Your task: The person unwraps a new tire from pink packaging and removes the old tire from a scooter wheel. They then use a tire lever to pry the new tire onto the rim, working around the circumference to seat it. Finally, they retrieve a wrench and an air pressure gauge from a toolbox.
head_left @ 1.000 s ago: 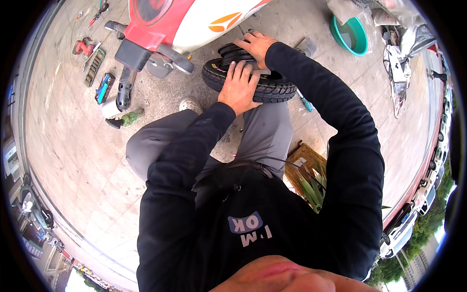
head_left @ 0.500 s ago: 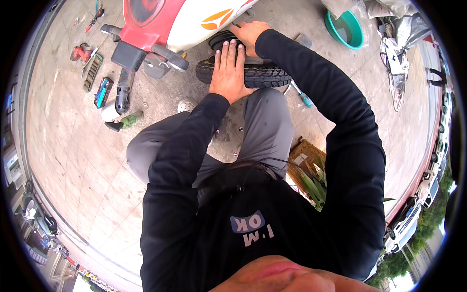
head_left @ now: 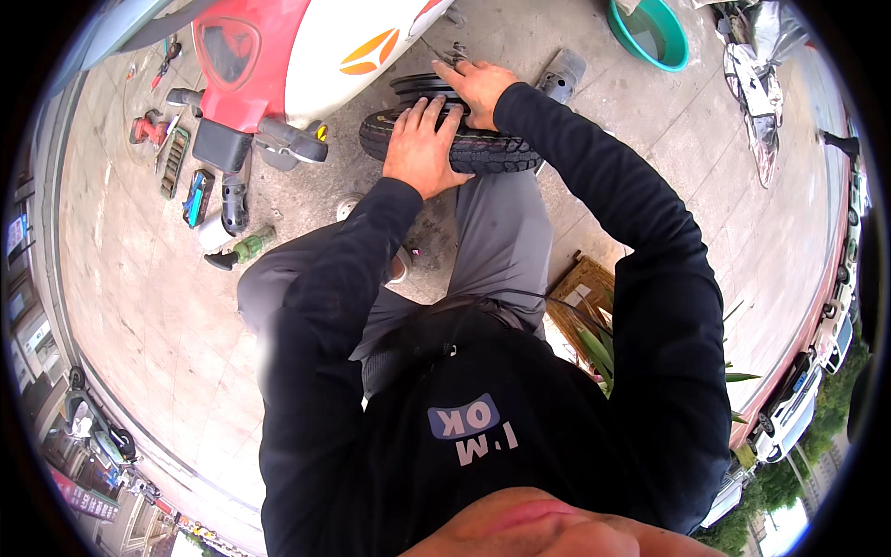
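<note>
A black tyre (head_left: pixel 501 156) with a treaded outer face stands in front of my knees, with a dark wheel rim (head_left: pixel 419 85) showing at its far side. Hooked over the tyre's upper left edge are the fingers of my left hand (head_left: pixel 422 150), its thumb along the tread. My right hand (head_left: pixel 484 91) lies beyond it, fingers stretched leftward over the rim; its palm side is hidden. Just past the wheel sits a red and white scooter body (head_left: pixel 320 56) with orange marks.
Left on the paving lie a red power tool (head_left: pixel 148 128), a socket tray (head_left: pixel 174 162), a blue and black tool case (head_left: pixel 197 197) and a green spray bottle (head_left: pixel 251 244). A teal basin (head_left: pixel 670 54) stands far right. A wooden planter (head_left: pixel 580 292) is by my right knee.
My left fingers, flat over the tyre before, now bend around its edge. My right hand has shifted slightly over the rim. The view has shifted, and the tyre is tipped a little more.
</note>
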### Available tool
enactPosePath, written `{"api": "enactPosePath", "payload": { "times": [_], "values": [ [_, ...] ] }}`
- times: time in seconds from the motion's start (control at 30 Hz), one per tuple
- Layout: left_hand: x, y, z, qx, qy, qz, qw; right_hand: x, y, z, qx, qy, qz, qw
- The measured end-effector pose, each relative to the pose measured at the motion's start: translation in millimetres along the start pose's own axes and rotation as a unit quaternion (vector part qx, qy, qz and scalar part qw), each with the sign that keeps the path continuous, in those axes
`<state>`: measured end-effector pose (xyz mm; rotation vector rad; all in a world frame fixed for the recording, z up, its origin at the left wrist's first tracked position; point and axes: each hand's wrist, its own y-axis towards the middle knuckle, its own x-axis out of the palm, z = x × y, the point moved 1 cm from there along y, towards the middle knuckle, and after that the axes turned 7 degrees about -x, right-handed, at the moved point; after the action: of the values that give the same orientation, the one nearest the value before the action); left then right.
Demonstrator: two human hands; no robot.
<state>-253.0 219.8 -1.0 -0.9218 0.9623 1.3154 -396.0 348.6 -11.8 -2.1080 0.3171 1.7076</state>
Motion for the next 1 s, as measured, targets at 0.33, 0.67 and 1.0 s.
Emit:
{"api": "enactPosePath", "payload": {
  "times": [0.33, 0.67, 1.0],
  "values": [
    [3.7, -13.6, 6.0, -0.021, 0.000, -0.003, 1.000, -1.0, -0.6, 0.5, 0.004, 0.028, -0.052, 0.998],
    [11.0, -41.6, 9.6, -0.019, -0.034, 0.027, 0.999, -34.7, 16.0, 4.7, -0.059, 0.077, -0.043, 0.994],
    [14.7, -51.9, 3.5, -0.030, -0.063, 0.007, 0.998, -9.7, 24.5, -5.8, -0.045, 0.098, -0.072, 0.991]
  ]
}}
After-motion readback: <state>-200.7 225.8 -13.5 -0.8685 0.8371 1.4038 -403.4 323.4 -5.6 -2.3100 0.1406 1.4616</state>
